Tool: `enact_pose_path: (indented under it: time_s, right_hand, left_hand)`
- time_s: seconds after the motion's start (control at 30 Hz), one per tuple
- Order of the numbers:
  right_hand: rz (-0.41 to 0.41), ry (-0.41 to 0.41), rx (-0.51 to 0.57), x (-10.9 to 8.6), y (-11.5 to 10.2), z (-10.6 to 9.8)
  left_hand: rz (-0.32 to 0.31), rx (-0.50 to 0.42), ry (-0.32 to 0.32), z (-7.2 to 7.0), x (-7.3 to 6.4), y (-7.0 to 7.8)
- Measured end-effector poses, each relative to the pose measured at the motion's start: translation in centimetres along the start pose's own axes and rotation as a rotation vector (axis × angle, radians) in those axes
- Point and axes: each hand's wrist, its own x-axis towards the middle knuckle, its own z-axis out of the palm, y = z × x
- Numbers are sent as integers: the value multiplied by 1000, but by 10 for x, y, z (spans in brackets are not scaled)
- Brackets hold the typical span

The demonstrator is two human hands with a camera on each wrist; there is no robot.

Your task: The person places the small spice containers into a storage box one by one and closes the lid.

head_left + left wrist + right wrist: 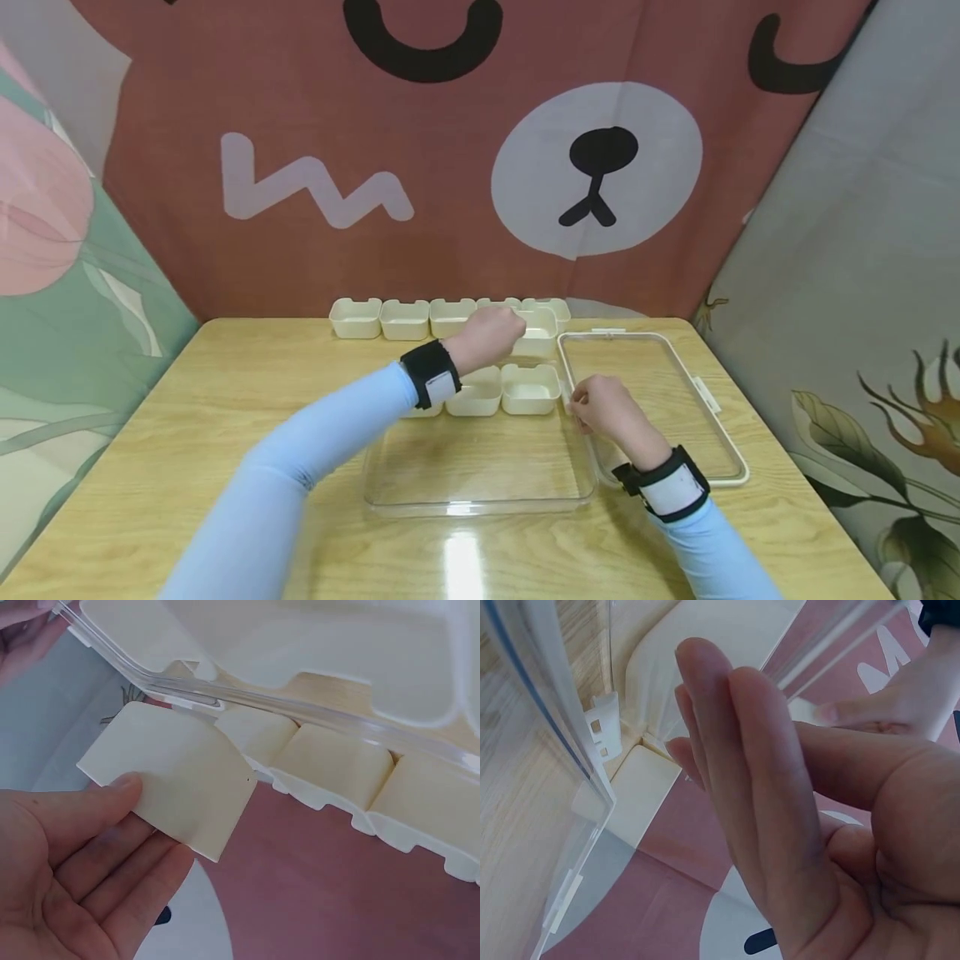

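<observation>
My left hand (487,335) pinches a small cream bin (537,337) by its side, thumb against one face and fingers beneath. In the left wrist view, this held bin (176,769) is tilted near the row of other bins. A large clear box (480,467) lies in front, with cream bins (531,390) standing along its far side; my left forearm partly hides them. My right hand (611,417) is at the box's right wall, fingers nearly straight in the right wrist view. Whether its fingertips touch the wall is hard to tell.
Along the table's back edge stands a row of several cream bins (356,318). A clear lid with a white rim (712,433) lies to the right of the box. Cloth hangings (300,267) rise behind the table (225,392) and at both sides.
</observation>
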Motion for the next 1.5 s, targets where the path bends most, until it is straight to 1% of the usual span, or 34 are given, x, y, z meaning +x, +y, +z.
enact_pose_path:
  time_s: [0.17, 0.3, 0.4, 0.5, 0.57, 0.67, 0.77, 0.87, 0.97, 1.17, 1.33, 1.5]
  right_hand:
    - [-9, 14, -5, 0, 0, -1]
    - [-11, 15, -11, 0, 1, 0]
    - [-19, 17, -13, 0, 2, 0]
    - [-34, 17, -22, 1, 3, 1]
    - [-38, 18, -27, 1, 3, 1]
    - [-43, 16, -34, 1, 3, 1]
    - [-38, 15, -37, 0, 2, 1]
    - [-43, 13, -44, 0, 2, 1]
    - [-47, 14, -41, 0, 2, 1]
    - [-53, 6, -38, 1, 3, 2]
    - [-50, 7, -33, 1, 3, 1]
    - [-42, 5, -25, 2, 2, 1]
  left_hand:
    - [1, -15, 39, -7, -19, -3]
    - [33, -3, 95, -9, -35, -2]
    - [52, -14, 124, -10, -45, -2]
    - [56, -52, 136, -13, -56, -3]
    - [60, -54, 147, -16, -62, -3]
    - [71, -45, 158, -20, -72, -3]
    - [77, -53, 147, -22, -81, -3]
    - [69, -68, 130, -23, -91, -4]
    - [59, -66, 130, -23, -100, -4]
    - [61, -36, 150, -21, -118, -6]
    - [53, -45, 160, -19, -132, -7]
    - [58, -57, 187, -19, -146, -7]
